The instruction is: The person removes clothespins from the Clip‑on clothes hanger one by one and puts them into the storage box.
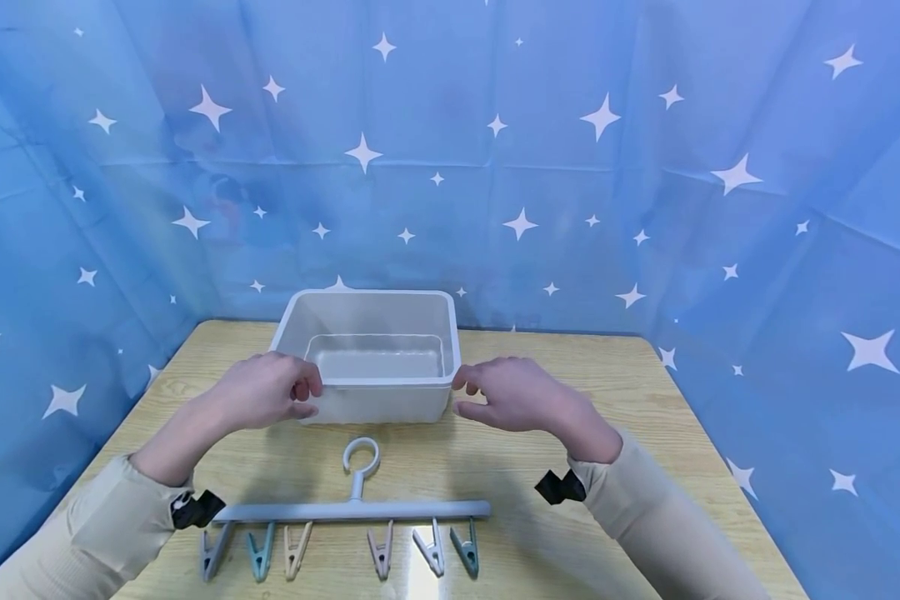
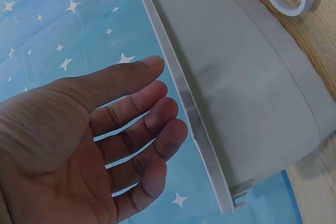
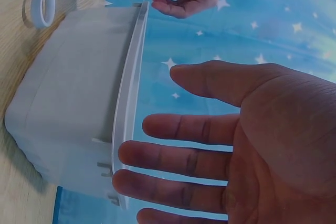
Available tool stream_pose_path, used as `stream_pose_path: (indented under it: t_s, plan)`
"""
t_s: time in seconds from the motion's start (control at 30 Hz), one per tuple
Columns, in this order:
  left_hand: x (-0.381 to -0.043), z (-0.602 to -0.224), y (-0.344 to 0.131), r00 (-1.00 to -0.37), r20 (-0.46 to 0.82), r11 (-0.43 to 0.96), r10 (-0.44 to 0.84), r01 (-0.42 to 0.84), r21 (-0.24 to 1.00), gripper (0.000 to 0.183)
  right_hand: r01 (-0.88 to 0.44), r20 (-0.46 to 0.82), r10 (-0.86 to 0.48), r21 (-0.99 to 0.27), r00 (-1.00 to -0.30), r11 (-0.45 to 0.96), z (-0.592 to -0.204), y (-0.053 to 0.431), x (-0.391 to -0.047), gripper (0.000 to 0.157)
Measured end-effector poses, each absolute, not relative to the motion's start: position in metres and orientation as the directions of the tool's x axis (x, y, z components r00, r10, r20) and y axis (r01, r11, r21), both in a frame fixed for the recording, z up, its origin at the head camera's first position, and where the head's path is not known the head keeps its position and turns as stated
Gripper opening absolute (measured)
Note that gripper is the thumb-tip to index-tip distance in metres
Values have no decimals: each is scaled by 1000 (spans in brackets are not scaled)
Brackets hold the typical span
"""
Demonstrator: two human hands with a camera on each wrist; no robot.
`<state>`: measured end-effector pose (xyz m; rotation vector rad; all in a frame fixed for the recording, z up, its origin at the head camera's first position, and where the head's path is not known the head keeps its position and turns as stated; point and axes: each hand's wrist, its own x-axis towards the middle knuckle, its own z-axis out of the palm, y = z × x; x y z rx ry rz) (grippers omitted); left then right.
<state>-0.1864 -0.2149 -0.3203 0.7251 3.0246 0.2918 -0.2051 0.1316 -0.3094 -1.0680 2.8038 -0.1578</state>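
Observation:
Near the back of the table stands a light grey plastic bin [image 1: 382,404], upright, with no contents visible inside. My left hand [image 1: 262,390] hovers by its front left corner, fingers loosely bent and nothing held. At the front right corner is my right hand [image 1: 513,396], with thumb and fingers apart. In the left wrist view, the left fingertips [image 2: 170,129] lie just off the bin's rim. The right wrist view shows the right fingers [image 3: 173,156] extended, overlapping the rim; contact cannot be told. Between my forearms lies a grey clip hanger [image 1: 300,512] with its hook toward the bin.
Several pastel clothes pegs [image 1: 382,550] hang from the hanger bar toward the table's near side. The wooden table [image 1: 585,517] ends at a blue star-patterned curtain [image 1: 450,200], which also rises on the left and right. Dark straps [image 1: 560,487] sit at both cuffs.

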Motion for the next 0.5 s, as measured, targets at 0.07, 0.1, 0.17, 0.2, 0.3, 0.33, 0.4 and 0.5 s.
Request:
stream_pose_path:
  t_s: [0.07,0.1,0.17,0.2,0.3,0.33,0.4,0.5]
  plan:
    - [-185,-320,-215,-890,18,873,457,452,184,12,-656,-91,-672,-154,-735,739,-311,131,-205,30]
    - [-185,-320,-215,-888,14,872,459,453,184,12,-657,-91,-674,-159,-733,737,-311,131,-205,30]
    - [-183,-320,-215,-886,10,870,463,456,187,12,-660,-88,-677,-164,-730,733,-312,131,-204,30]
    - [-183,-320,-215,-887,9,870,462,455,189,12,-662,-85,-680,-165,-729,731,-312,131,-204,29]
    - [-180,-320,-216,-889,0,871,457,448,199,12,-668,-80,-683,-154,-726,728,-312,130,-203,28]
    - [-179,-321,-216,-889,-3,871,458,448,201,12,-668,-82,-682,-149,-727,729,-312,130,-202,28]
    - [-178,-322,-216,-888,-11,870,459,447,207,12,-668,-88,-681,-142,-727,731,-313,129,-201,28]
    - [-175,-324,-217,-886,-23,868,463,448,215,11,-671,-97,-684,-138,-723,728,-315,128,-200,27]
